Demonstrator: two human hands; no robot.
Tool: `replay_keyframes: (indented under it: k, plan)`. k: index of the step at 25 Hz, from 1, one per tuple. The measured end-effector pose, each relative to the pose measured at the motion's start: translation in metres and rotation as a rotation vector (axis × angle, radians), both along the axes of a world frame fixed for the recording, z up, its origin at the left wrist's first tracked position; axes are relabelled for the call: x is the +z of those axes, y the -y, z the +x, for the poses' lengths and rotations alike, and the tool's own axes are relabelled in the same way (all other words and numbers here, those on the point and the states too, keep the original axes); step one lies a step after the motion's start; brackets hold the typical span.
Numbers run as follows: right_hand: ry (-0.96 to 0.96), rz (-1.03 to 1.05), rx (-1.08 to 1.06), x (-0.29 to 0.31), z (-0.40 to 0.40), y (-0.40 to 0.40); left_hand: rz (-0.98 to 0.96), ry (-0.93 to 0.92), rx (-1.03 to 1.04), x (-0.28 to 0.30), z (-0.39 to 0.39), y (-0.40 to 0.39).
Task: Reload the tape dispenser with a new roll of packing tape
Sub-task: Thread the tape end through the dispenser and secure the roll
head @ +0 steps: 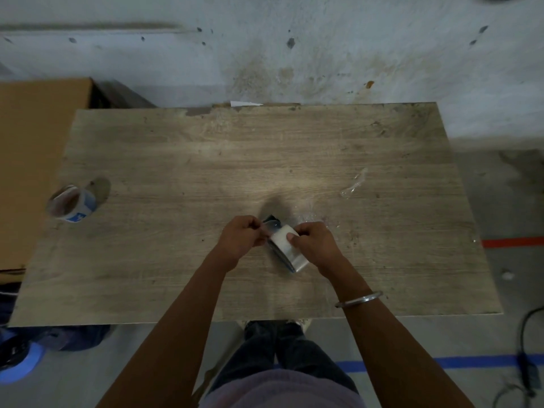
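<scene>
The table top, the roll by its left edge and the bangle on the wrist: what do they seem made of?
Table top: wood-grain laminate or veneer, matt and worn, chipped along the far edge. Empty tape roll: seemingly a cardboard core, brownish inside, with a white and blue printed outside. Bangle: probably metal, since it has a silvery shine.

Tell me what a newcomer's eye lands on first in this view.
First, the two hands at the table's near middle: the right hand grips a clear tape roll seated on a dark tape dispenser, while the left hand pinches at the roll's far end. Next, an empty tape core with blue print lies at the wooden table's left edge. A crumpled clear plastic scrap lies to the right, farther back.
</scene>
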State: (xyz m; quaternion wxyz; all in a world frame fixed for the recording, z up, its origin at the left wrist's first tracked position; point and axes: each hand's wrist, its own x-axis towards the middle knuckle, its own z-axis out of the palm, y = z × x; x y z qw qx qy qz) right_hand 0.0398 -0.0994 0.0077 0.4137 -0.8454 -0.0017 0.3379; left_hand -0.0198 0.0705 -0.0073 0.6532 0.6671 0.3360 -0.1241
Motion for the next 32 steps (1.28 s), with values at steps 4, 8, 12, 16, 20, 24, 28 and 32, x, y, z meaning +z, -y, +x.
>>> replay_keyframes:
  k: [4,8,12,16,20,24,28,32]
  plan:
    - [0.006,0.001,-0.031,0.0,-0.001,-0.002,-0.163,-0.016,0.068,-0.002,-0.004,-0.005]
    - [-0.033,-0.011,-0.007,0.001,0.002,-0.002,-0.325,-0.029,0.147,-0.007,-0.009,-0.009]
    - [-0.051,0.017,0.005,0.006,0.003,0.001,-0.464,-0.044,0.119,-0.007,-0.015,-0.017]
    - [-0.018,-0.056,0.094,0.007,0.011,0.004,-0.537,-0.029,0.095,-0.007,-0.023,-0.017]
    - [0.17,-0.214,0.212,-0.002,0.006,-0.005,-0.586,0.006,0.129,-0.007,-0.032,-0.007]
    - [0.334,-0.26,0.228,-0.011,-0.01,-0.012,-0.567,0.0,0.21,-0.014,-0.038,0.001]
    - [0.262,-0.215,0.185,-0.011,-0.008,-0.006,-0.475,-0.103,0.304,-0.024,-0.042,0.012]
    - [0.222,-0.138,0.195,-0.008,-0.009,0.002,-0.386,-0.116,0.377,-0.033,-0.044,0.01]
